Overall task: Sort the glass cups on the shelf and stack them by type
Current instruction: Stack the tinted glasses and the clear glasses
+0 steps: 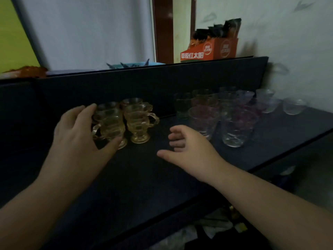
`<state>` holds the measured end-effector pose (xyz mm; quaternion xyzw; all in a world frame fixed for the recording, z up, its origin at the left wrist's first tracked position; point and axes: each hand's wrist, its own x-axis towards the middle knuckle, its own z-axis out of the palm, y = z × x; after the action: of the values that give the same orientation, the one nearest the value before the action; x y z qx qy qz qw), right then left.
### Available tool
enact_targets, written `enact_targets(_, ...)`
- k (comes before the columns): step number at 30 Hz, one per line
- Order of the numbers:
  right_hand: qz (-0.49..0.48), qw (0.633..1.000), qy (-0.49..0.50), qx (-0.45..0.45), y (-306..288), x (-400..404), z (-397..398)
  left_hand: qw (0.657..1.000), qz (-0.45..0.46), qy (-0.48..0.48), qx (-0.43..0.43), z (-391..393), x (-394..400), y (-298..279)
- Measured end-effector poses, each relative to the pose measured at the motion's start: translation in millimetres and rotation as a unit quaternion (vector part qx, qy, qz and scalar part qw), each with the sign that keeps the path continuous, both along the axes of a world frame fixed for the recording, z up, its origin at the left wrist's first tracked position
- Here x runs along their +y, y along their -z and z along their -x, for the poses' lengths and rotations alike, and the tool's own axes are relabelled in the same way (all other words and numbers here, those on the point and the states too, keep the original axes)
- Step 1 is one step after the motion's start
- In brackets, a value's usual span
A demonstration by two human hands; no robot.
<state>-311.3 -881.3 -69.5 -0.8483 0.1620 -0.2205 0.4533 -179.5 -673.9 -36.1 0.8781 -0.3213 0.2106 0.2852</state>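
Observation:
Two stacks of amber footed glass cups with handles stand on the dark shelf (144, 168). My left hand (77, 130) wraps around the left amber stack (110, 123), thumb at its foot and fingers at its rim. The right amber stack (138, 121) stands free beside it. My right hand (187, 147) hovers open just above the shelf, between the amber cups and the clear tumblers. Two clear tumbler stacks (203, 120) (236, 129) stand in front on the right. Behind them are a small dark cup (182, 105), more tumblers (203, 96) and small clear bowl-shaped cups (294, 106).
A dark back panel (144, 83) rises behind the shelf. On top of it sit an orange carton of sachets (209, 49) and a blue tray (133, 65). The shelf's front edge runs diagonally at lower right, with clutter (216, 224) below it.

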Motion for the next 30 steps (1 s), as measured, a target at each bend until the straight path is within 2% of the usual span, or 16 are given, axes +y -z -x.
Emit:
enact_targets(2, 0.053, 0.999, -0.009, 0.003, -4, -8, 33, 0.999, -0.013, 0.023, -0.036, 27, -12, -4)
enact_targets(5, 0.14, 0.99, 0.004, -0.017, -12, -29, 82, 0.996, -0.017, 0.079, -0.032, 69, -45, -3)
enact_targets(13, 0.251, 0.963, 0.066, -0.073, -30, -105, 167, 0.99, -0.065, 0.12, 0.035, 128, -136, 13)
enact_targets(20, 0.338, 0.939, 0.057, 0.037, -50, -140, 134, 0.993, -0.079, 0.078, 0.049, 99, -177, 6)
enact_targets(26, 0.372, 0.923, 0.036, 0.091, -54, -145, 80, 0.985, -0.114, 0.102, 0.079, 65, -208, -1)
enact_targets(30, 0.39, 0.912, 0.015, 0.13, -54, -150, 63, 0.987, -0.084, 0.116, 0.071, 60, -214, 0)
